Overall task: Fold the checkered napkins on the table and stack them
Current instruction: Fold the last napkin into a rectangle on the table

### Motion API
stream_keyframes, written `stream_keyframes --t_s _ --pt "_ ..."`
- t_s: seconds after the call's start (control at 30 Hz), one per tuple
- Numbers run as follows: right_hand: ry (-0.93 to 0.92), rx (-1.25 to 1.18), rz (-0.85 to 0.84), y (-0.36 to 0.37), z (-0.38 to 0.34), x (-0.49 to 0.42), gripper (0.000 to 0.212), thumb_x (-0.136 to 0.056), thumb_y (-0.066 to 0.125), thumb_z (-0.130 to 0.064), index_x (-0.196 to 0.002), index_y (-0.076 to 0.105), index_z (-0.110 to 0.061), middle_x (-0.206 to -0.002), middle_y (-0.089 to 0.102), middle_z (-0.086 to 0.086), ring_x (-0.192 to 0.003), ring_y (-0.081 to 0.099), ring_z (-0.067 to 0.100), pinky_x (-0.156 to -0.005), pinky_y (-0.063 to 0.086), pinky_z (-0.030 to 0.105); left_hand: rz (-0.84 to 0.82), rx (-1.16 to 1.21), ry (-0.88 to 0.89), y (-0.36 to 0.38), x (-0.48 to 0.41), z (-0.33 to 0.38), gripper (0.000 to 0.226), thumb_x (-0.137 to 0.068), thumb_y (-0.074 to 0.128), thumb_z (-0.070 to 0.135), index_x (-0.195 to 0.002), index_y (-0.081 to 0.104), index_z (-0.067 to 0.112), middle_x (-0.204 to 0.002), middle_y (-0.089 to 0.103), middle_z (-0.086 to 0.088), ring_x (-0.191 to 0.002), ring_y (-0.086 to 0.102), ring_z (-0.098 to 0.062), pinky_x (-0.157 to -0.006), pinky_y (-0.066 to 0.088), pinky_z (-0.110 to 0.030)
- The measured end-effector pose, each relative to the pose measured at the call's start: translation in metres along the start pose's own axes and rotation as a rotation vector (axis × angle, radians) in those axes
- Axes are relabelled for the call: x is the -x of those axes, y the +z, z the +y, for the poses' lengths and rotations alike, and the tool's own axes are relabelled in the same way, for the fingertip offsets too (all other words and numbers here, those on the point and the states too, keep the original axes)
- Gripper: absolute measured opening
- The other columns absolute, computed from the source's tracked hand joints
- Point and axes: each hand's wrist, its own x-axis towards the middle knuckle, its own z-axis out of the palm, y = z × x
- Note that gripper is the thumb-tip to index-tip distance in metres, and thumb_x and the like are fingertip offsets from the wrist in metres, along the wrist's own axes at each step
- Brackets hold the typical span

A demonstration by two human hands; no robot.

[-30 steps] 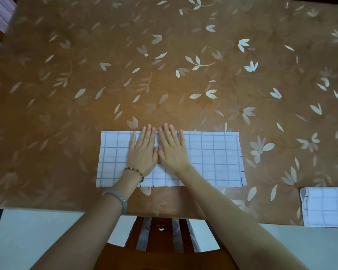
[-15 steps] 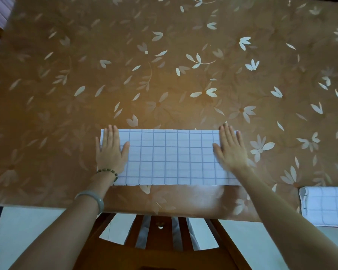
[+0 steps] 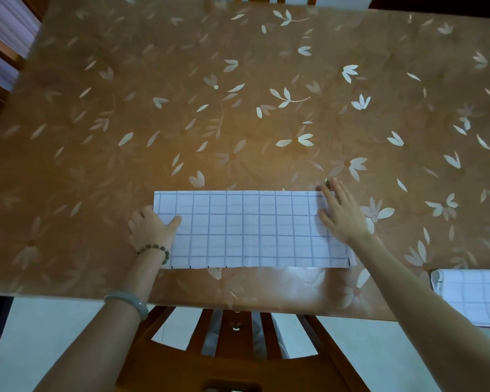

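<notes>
White checkered napkin (image 3: 252,229), folded long strip, flat on table (image 3: 238,108)

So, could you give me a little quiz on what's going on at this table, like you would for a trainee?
1. True or false: the right hand lies flat, fingers straight, on the right end of the long napkin.
2. Where on the table does the folded napkin lie? A) at the far left corner; B) at the near right edge; C) under the long napkin.
3. Fill in: the left hand has its thumb on top of the long napkin's ___ end.

Key: 1 true; 2 B; 3 left.
</notes>
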Motion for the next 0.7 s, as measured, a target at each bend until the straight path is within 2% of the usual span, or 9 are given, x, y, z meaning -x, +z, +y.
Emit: stream_keyframes --t_s 0.13,0.23,0.3,0.37,0.43,0.5,0.57,0.7 --pt "-0.03 -0.06 0.072 0.002 -0.006 0.001 0.05 -0.087 0.063 -0.014 -0.132 0.051 0.002 -0.141 0.042 0.029 -0.125 0.045 0.049 -0.095 0.044 0.056 -0.087 0.101 -0.135 -0.007 -0.008 0.004 0.066 -0.062 0.077 0.056 -0.104 0.053 0.011 -0.106 0.059 -0.011 -0.095 0.059 -0.034 -0.073 0.053 -0.045" --pt "-0.025 -0.058 0.076 0.001 -0.013 0.004 0.048 -0.081 0.068 -0.006 -0.126 0.054 0.005 -0.135 0.046 0.033 -0.118 0.049 0.051 -0.092 0.046 0.059 -0.176 0.091 -0.163 -0.012 -0.014 0.006 0.07 -0.063 0.077 0.058 -0.105 0.053 0.007 -0.096 0.063 -0.01 -0.086 0.062 -0.035 -0.065 0.049 -0.04" --pt "-0.024 -0.045 0.063 -0.001 -0.019 0.005 0.048 -0.081 0.068 -0.007 -0.126 0.054 0.003 -0.136 0.045 0.031 -0.122 0.047 0.048 -0.094 0.046 0.059 -0.217 0.064 -0.152 -0.013 -0.019 0.002 0.068 -0.062 0.075 0.062 -0.101 0.057 0.008 -0.09 0.065 -0.011 -0.079 0.063 -0.034 -0.064 0.051 -0.04" --pt "-0.056 -0.074 0.069 0.001 -0.033 0.006 0.047 -0.083 0.061 -0.015 -0.127 0.053 0.001 -0.138 0.045 0.028 -0.127 0.045 0.045 -0.097 0.044 0.056 -0.244 0.09 -0.126 -0.017 -0.02 0.002 0.06 -0.067 0.074 0.057 -0.099 0.058 0.009 -0.089 0.065 -0.01 -0.078 0.062 -0.033 -0.064 0.051 -0.039" --pt "-0.11 -0.12 0.043 0.007 -0.055 0.008 0.053 -0.085 0.049 -0.03 -0.128 0.053 0.001 -0.138 0.045 0.029 -0.128 0.044 0.046 -0.101 0.041 0.055 -0.269 0.187 -0.092 -0.024 -0.017 0.004 0.041 -0.078 0.072 0.041 -0.098 0.058 0.008 -0.09 0.063 -0.01 -0.078 0.06 -0.031 -0.067 0.05 -0.039" --pt "-0.155 -0.174 -0.033 0.015 -0.08 0.008 0.062 -0.082 0.046 -0.04 -0.13 0.053 -0.002 -0.139 0.043 0.03 -0.128 0.043 0.047 -0.102 0.037 0.055 -0.298 0.266 -0.074 -0.03 -0.015 0.004 0.018 -0.084 0.066 0.021 -0.092 0.058 0.007 -0.088 0.062 -0.011 -0.074 0.058 -0.027 -0.069 0.05 -0.038" --pt "-0.179 -0.197 -0.08 0.014 -0.104 0.006 0.066 -0.077 0.053 -0.046 -0.131 0.054 -0.008 -0.14 0.043 0.029 -0.128 0.043 0.046 -0.103 0.035 0.054 -0.329 0.28 -0.072 -0.037 -0.013 0.002 0.005 -0.084 0.062 0.009 -0.085 0.057 0.008 -0.088 0.062 -0.012 -0.073 0.057 -0.025 -0.067 0.048 -0.035" --pt "-0.144 -0.089 -0.143 0.006 -0.13 0.0 0.071 -0.074 0.07 -0.045 -0.138 0.045 -0.027 -0.135 0.038 0.012 -0.12 0.038 0.033 -0.1 0.029 0.04 -0.374 0.309 -0.043 -0.05 -0.01 -0.002 0.005 -0.085 0.062 0.006 -0.089 0.062 0.003 -0.092 0.064 -0.013 -0.074 0.057 -0.023 -0.058 0.041 -0.029"
